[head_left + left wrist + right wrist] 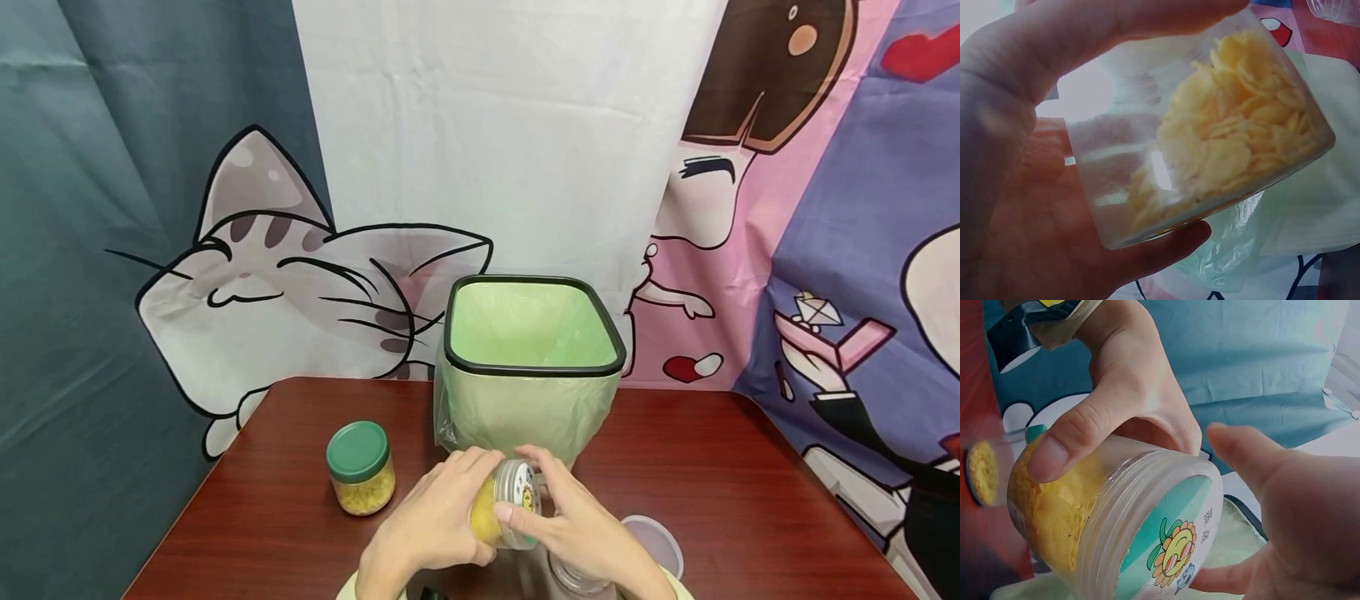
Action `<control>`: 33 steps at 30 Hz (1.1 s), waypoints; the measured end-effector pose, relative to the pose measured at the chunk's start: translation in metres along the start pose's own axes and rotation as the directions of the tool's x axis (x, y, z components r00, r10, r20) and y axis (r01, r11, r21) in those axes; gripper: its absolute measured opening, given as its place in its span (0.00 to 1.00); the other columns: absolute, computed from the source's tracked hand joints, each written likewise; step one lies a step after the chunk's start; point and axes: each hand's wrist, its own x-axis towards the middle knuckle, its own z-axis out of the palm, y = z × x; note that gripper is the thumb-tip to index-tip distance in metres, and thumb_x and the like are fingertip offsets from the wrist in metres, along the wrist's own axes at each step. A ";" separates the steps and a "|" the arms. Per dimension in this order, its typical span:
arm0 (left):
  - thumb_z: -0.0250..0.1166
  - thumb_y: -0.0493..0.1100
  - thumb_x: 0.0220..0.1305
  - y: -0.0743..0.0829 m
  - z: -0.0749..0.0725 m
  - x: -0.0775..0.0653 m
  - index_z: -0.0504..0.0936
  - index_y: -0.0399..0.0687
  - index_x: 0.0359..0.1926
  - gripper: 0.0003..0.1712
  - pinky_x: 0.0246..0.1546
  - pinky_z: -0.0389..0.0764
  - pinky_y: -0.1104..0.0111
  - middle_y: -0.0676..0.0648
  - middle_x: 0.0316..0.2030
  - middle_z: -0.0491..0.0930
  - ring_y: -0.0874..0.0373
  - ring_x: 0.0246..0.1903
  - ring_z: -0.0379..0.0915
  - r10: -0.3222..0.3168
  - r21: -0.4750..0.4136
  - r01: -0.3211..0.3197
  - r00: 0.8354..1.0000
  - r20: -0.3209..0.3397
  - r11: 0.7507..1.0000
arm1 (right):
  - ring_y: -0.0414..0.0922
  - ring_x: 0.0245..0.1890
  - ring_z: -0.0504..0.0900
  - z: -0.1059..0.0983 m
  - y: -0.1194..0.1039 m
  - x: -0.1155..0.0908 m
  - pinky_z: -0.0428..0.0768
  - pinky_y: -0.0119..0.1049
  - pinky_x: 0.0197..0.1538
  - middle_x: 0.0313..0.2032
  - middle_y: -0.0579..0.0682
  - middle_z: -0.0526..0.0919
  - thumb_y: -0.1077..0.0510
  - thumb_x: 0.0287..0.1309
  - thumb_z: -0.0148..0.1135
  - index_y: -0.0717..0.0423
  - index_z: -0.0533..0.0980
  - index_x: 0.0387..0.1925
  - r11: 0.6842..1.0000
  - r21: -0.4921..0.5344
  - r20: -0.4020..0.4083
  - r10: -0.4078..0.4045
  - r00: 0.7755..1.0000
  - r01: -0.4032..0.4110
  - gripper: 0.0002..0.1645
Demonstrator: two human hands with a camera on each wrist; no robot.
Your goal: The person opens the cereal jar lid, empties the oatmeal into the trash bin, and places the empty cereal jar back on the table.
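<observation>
Here, the left hand [438, 512] grips a tilted jar [483, 510] above the desk [247, 517], on the bin [525, 408]'s near side; the right hand [581, 525] spreads wide by the jar's lid [528, 492], contact unclear. A green-capped jar [362, 468] stands left.

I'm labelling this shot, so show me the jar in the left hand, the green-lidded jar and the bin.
Held jar [1204, 137]: left wrist view, clear side wall.
Green-lidded jar [358, 458]: head view, green lid.
Bin [536, 371]: head view, front of black rim.
</observation>
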 end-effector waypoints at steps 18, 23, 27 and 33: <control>0.74 0.47 0.23 0.002 0.000 0.000 0.67 0.58 0.56 0.49 0.40 0.72 0.71 0.61 0.46 0.70 0.64 0.41 0.66 0.004 -0.043 -0.003 0.999 0.035 0.999 | 0.38 0.43 0.71 -0.001 0.001 -0.004 0.73 0.32 0.44 0.46 0.41 0.69 0.47 0.41 0.70 0.41 0.62 0.55 0.980 -0.137 -0.038 -0.151 0.988 0.144 0.39; 0.74 0.48 0.24 0.001 0.000 0.000 0.67 0.58 0.57 0.49 0.40 0.72 0.71 0.61 0.46 0.70 0.64 0.42 0.66 -0.009 -0.050 0.011 0.999 0.045 0.999 | 0.38 0.44 0.70 -0.001 0.001 -0.004 0.73 0.32 0.44 0.47 0.39 0.68 0.46 0.40 0.71 0.40 0.62 0.56 0.962 -0.197 -0.040 -0.199 0.979 0.187 0.40; 0.75 0.48 0.26 0.000 -0.002 0.000 0.66 0.59 0.58 0.50 0.39 0.72 0.72 0.61 0.47 0.69 0.65 0.42 0.65 -0.031 -0.079 0.037 0.997 0.070 0.996 | 0.37 0.45 0.70 -0.001 0.000 -0.004 0.73 0.33 0.44 0.50 0.37 0.67 0.47 0.38 0.71 0.40 0.61 0.57 0.944 -0.250 -0.036 -0.230 0.973 0.214 0.42; 0.75 0.47 0.27 0.000 -0.003 -0.001 0.66 0.60 0.59 0.50 0.38 0.72 0.72 0.62 0.48 0.69 0.65 0.43 0.65 -0.048 -0.094 0.056 0.995 0.085 0.994 | 0.37 0.47 0.70 -0.001 -0.002 -0.006 0.73 0.35 0.45 0.53 0.34 0.65 0.44 0.37 0.72 0.38 0.60 0.59 0.951 -0.258 -0.024 -0.184 0.983 0.171 0.45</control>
